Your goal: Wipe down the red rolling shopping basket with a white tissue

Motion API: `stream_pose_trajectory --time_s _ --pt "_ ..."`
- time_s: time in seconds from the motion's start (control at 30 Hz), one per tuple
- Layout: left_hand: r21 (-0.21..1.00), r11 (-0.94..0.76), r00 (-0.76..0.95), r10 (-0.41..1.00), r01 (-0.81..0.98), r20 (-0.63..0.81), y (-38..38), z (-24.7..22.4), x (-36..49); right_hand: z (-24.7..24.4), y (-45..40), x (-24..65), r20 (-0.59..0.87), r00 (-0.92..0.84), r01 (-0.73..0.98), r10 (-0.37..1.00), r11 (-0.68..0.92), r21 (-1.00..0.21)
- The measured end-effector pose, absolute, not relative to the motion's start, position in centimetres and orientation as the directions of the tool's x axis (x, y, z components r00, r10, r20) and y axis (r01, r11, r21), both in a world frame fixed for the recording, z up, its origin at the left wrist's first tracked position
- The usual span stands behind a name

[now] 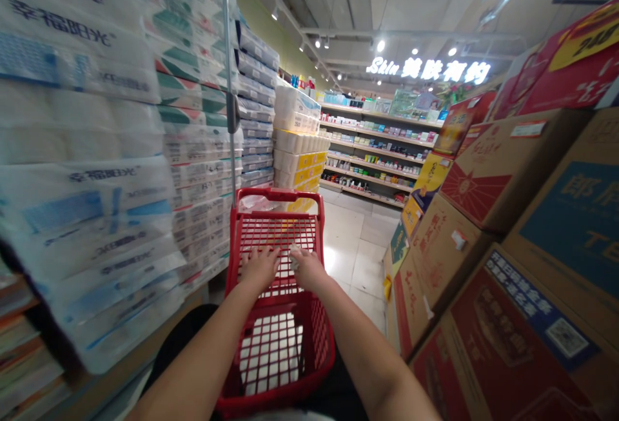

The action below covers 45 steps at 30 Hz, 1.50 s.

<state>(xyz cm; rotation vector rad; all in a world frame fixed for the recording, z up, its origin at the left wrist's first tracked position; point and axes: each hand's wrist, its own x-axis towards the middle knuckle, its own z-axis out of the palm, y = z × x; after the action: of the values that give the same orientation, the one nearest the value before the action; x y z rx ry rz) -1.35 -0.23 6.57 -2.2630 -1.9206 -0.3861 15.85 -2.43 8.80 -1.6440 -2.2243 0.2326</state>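
A red plastic shopping basket with gridded walls stands right in front of me, its far wall leaning away. Over that gridded wall is my left hand, palm down, fingers spread and empty; whether it presses on the grid I cannot tell. Just to its right, my right hand pinches a small crumpled whitish piece that looks like tissue. Through the lower grid I see pale floor, and some clear plastic shows near the far rim.
Tall stacks of wrapped paper rolls and tissue packs line the left, with a metal pole before them. Stacked cartons crowd the right. A tiled aisle leads to shelves of small products.
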Motion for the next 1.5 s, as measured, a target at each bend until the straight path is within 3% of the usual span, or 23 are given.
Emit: stream_pose_trajectory --time_s 0.2,0.37,0.57,0.73,0.9,1.07,1.23,1.4,1.5 --pt "0.074 -0.173 0.146 0.948 0.982 0.283 -0.4 6.7 -1.3 8.5 -2.3 14.7 0.268 -0.097 0.909 0.959 0.194 -0.367" --pt "0.084 -0.156 0.131 0.959 0.984 0.251 -0.5 6.6 -1.4 8.3 -2.8 13.0 0.315 -0.254 0.885 0.914 0.351 -0.304" --pt "0.074 -0.161 0.137 0.955 0.984 0.262 -0.8 6.7 -1.2 8.2 -2.6 13.2 0.299 -0.117 0.924 0.947 0.214 -0.317" --pt "0.093 -0.171 0.145 0.961 0.981 0.234 -0.8 6.9 -1.3 8.4 -3.0 13.1 0.295 -0.31 0.891 0.904 0.384 -0.241" --pt "0.094 -0.168 0.139 0.956 0.981 0.26 -0.7 6.8 -1.4 8.8 -3.4 13.9 0.284 -0.115 0.949 0.952 0.189 -0.251" --pt "0.099 -0.158 0.128 0.959 0.982 0.254 -0.7 6.8 -1.3 8.7 -3.5 13.9 0.309 -0.308 0.902 0.9 0.379 -0.206" --pt "0.119 -0.161 0.129 0.962 0.98 0.239 -0.7 6.8 -1.4 8.6 -3.6 14.1 0.323 -0.1 0.956 0.941 0.18 -0.23" --pt "0.105 -0.145 0.116 0.963 0.984 0.244 -0.9 6.8 -1.3 8.3 -3.6 14.0 0.285 -0.3 0.904 0.91 0.367 -0.218" --pt "0.117 -0.154 0.122 0.963 0.981 0.24 -0.9 6.8 -1.3 8.0 -3.2 14.5 0.319 -0.171 0.933 0.932 0.257 -0.251"
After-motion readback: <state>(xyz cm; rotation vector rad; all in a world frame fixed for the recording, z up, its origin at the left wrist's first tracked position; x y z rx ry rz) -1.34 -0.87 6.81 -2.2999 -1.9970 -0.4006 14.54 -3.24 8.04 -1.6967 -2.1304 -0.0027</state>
